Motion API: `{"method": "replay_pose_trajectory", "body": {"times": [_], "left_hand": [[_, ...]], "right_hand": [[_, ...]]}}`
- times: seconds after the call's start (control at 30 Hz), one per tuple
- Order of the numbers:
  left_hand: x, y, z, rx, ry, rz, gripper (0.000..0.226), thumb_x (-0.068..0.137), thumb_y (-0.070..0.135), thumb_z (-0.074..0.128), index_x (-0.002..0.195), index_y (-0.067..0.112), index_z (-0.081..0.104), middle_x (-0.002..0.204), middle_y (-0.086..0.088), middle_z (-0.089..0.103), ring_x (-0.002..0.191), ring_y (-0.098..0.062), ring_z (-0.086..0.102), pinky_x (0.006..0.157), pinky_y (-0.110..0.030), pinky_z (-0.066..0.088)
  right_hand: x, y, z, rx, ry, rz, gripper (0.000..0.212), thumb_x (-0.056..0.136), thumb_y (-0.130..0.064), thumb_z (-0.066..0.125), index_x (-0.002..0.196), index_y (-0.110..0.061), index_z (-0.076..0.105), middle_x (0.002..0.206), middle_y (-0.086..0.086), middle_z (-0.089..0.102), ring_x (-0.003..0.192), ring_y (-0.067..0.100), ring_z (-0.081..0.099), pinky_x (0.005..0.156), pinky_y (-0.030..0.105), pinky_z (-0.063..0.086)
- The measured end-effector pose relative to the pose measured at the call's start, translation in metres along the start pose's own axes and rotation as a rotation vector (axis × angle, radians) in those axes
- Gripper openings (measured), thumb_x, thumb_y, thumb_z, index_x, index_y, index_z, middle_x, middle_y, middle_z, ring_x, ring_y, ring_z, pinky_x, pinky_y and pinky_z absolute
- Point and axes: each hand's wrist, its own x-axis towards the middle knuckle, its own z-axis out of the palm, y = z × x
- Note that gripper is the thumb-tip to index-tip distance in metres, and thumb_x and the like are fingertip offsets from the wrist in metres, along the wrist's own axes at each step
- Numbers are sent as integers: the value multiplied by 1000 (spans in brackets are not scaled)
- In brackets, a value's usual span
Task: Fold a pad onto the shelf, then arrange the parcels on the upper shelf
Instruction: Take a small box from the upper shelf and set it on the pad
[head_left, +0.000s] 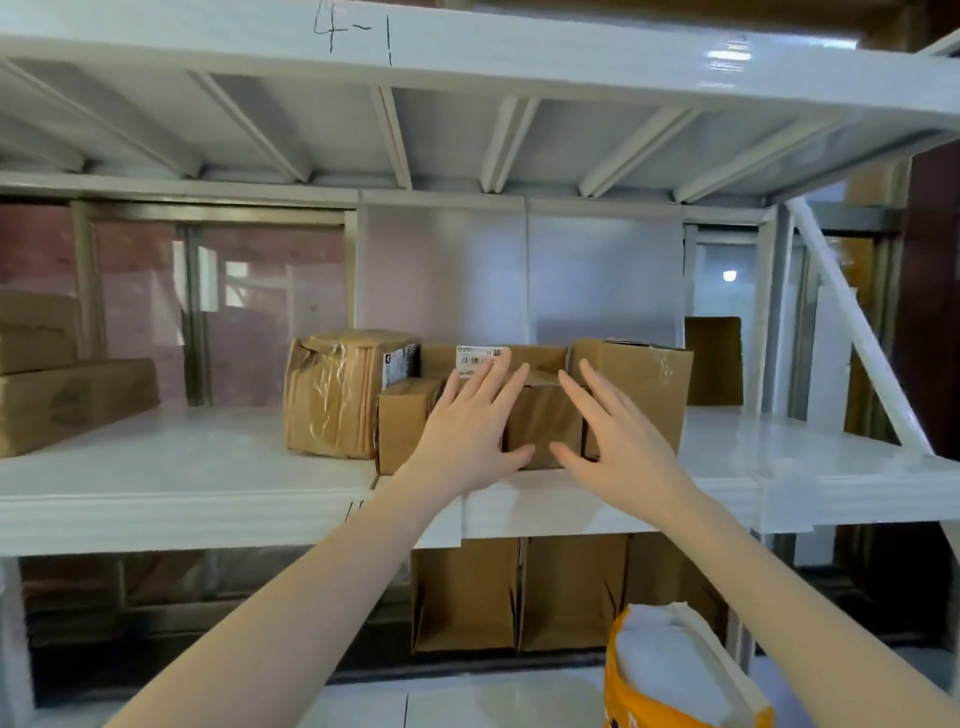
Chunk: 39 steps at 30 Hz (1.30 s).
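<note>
Orange bag (670, 675) nearest | hands – left (470, 434), right (615, 441) – spread, unclenched, flanking small parcel (543, 421) | shelf (156, 467) bare leftward

Single head-worn wide-angle view, facing straight into a white shelf unit (156, 488) at about the level of its middle board, tilted slightly upward so the underside of the shelf above (467, 140) fills the top of the frame. Close in, within arm's reach of the brown parcels (332, 395) at centre. Straight edges bowed toward the frame borders. Lower bay and floor visible along the bottom. No second view for overlap.
</note>
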Motion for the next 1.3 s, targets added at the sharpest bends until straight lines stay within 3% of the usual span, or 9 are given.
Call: {"method": "replay_pose_trajectory", "body": {"times": [0.3, 0.47, 0.57, 0.73, 0.83, 0.93, 1.1, 1.23, 1.3], "left_hand": [[21, 21, 12, 86, 145, 20, 61, 82, 51, 58, 132, 17, 46, 133, -1, 51, 129, -21, 45, 118, -44, 1], [5, 21, 14, 54, 320, 140, 46, 70, 34, 70, 110, 12, 60, 109, -5, 61, 102, -27, 59, 103, -40, 38], [-9, 27, 13, -79, 311, 138, 46, 77, 31, 64, 119, 12, 56, 125, -4, 57, 117, -24, 53, 80, -31, 53], [-37, 39, 12, -297, 420, 139, 40, 85, 28, 52, 121, 12, 52, 126, -3, 51, 117, -13, 47, 85, -26, 53], [-44, 47, 6, -452, 529, -17, 52, 86, 32, 56, 132, 13, 41, 138, -6, 38, 127, -10, 37, 102, -13, 35], [-43, 52, -5, -746, 272, -202, 75, 92, 41, 50, 150, 28, 6, 158, 9, 11, 138, 5, 11, 102, -2, 11], [-48, 51, -13, -892, -1, -133, 65, 98, 33, 40, 151, 34, 2, 160, 16, 3, 142, 4, 6, 115, -22, 12], [-63, 54, -20, -795, -24, -89, 77, 93, 33, 50, 149, 37, -2, 159, 17, 5, 129, 6, 30, 91, 5, 21], [-70, 51, -27, -707, 49, -49, 87, 90, 36, 58, 149, 35, -6, 159, 15, 9, 138, 7, 19, 98, 2, 15]], "right_hand": [[-2, 25, 10, 70, 4, -64, 80, 87, -46, 53, 148, -33, 3, 159, -11, 1, 144, 11, 12, 111, 31, 27], [-7, 14, 17, 179, 85, -83, 86, 84, -39, 61, 147, -30, 4, 156, -5, 11, 139, 12, 24, 103, 26, 37], [-10, 8, 20, 293, 119, -56, 84, 81, -30, 65, 146, -29, 12, 151, -3, 14, 133, 15, 33, 103, 28, 41], [-16, 0, 9, 398, 266, 72, 64, 85, -31, 58, 139, -25, 24, 140, 0, 29, 79, 7, 51, 69, 14, 45], [-19, -5, 4, 370, 280, 107, 82, 81, -52, 57, 144, -28, 10, 143, 1, 26, 102, 13, 52, 80, 25, 50], [-20, -11, -2, 405, 269, 164, 98, 76, -58, 59, 146, -33, -4, 150, 1, 22, 126, 21, 42, 89, 29, 42], [-23, -20, -11, 431, 255, 208, 110, 69, -57, 68, 147, -31, -7, 148, 5, 22, 127, 25, 42, 95, 39, 45], [-32, -27, -21, 420, 280, 199, 106, 70, -48, 73, 146, -28, 2, 145, 6, 26, 126, 23, 41, 94, 34, 43], [-40, -29, -28, 405, 277, 167, 105, 70, -46, 73, 146, -30, 2, 146, 4, 25, 129, 20, 38, 94, 30, 40]]}}
